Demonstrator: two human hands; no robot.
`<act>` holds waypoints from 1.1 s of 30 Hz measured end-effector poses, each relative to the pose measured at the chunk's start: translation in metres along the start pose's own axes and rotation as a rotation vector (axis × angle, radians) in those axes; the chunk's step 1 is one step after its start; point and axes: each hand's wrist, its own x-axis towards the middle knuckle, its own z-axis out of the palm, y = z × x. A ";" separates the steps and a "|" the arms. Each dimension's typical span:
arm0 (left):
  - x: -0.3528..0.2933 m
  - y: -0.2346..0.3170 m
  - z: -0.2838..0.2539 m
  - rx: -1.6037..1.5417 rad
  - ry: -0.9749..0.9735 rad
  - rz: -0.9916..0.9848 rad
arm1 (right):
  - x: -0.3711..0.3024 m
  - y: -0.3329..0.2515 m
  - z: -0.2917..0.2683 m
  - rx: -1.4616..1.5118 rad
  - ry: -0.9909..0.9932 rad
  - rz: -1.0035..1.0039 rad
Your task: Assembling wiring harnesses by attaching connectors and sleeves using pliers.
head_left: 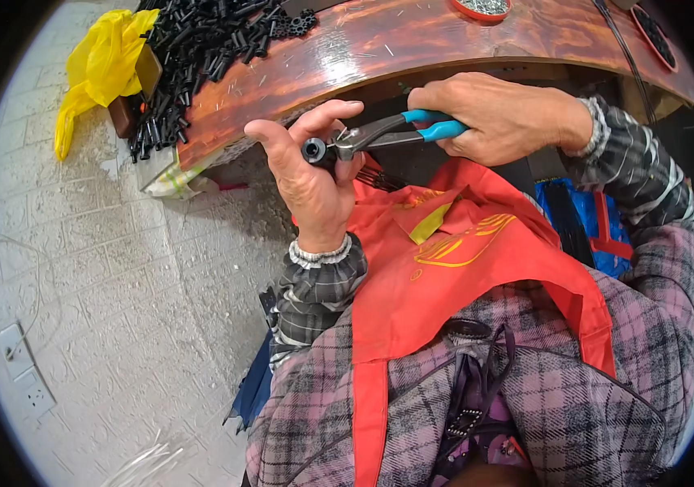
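Note:
My right hand (497,118) is closed around the teal-handled grips of a pair of pliers (383,130). Their metal jaws reach left and meet the side of a short black tube (314,151) with a round open end. That tube rests in my left hand (312,199), its thumb and index finger stretched out and apart while the other fingers lie behind the tube, partly hidden. Whether the jaws grip a small piece on it, I cannot make out. Both hands are over a red apron (477,268) with yellow print, just off the table's front edge.
A reddish-brown wooden table (314,73) curves across the top. On its left lies a heap of black tubes (201,49), beside a yellow plastic bag (107,61). Red dishes hold small metal pieces (485,6) and dark pieces (655,40). A blue bag (607,252) sits at right.

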 end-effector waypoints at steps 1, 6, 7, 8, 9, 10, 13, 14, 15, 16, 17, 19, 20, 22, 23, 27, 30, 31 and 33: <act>-0.001 0.001 0.000 -0.035 0.043 -0.011 | -0.001 0.000 0.006 -0.040 0.066 -0.038; -0.004 0.003 -0.002 -0.123 0.096 -0.021 | -0.002 -0.007 0.020 -0.264 0.321 -0.091; -0.004 0.005 0.000 -0.122 0.118 -0.020 | -0.001 -0.006 0.022 -0.344 0.383 -0.128; -0.004 0.006 0.002 -0.120 0.140 -0.018 | -0.001 -0.006 0.023 -0.423 0.445 -0.165; -0.004 0.005 0.004 -0.118 0.138 -0.018 | -0.002 -0.005 0.024 -0.423 0.447 -0.165; -0.005 0.005 0.005 -0.114 0.143 -0.017 | -0.002 -0.005 0.024 -0.475 0.467 -0.182; -0.007 0.003 0.010 -0.097 0.150 -0.014 | -0.005 -0.002 0.019 -0.563 0.499 -0.217; -0.007 0.002 0.012 -0.085 0.155 -0.015 | -0.006 -0.001 0.018 -0.598 0.508 -0.234; -0.008 0.002 0.012 -0.082 0.156 -0.014 | -0.008 0.000 0.018 -0.597 0.510 -0.236; -0.009 0.001 0.014 -0.083 0.152 -0.013 | -0.009 0.000 0.017 -0.611 0.531 -0.241; -0.009 0.000 0.015 -0.084 0.147 -0.013 | -0.011 0.000 0.017 -0.626 0.552 -0.246; -0.010 0.000 0.019 -0.071 0.156 -0.010 | -0.015 -0.002 0.017 -0.600 0.557 -0.202; -0.010 0.000 0.020 -0.060 0.166 -0.006 | -0.016 -0.003 0.017 -0.574 0.559 -0.160; -0.011 0.002 0.022 -0.062 0.172 -0.001 | -0.020 -0.007 0.017 -0.566 0.559 -0.129; -0.012 0.003 0.024 -0.065 0.178 0.003 | -0.022 -0.009 0.016 -0.559 0.557 -0.097; -0.011 0.003 0.026 -0.074 0.162 0.020 | -0.024 -0.008 0.012 -0.604 0.584 -0.095; -0.011 0.008 0.028 -0.097 0.183 0.019 | -0.024 -0.010 0.009 -0.615 0.592 -0.173; -0.012 0.008 0.029 -0.094 0.193 0.023 | -0.025 -0.010 0.010 -0.501 0.545 -0.130; -0.012 0.009 0.030 -0.091 0.202 0.027 | -0.026 -0.012 0.012 -0.389 0.499 -0.086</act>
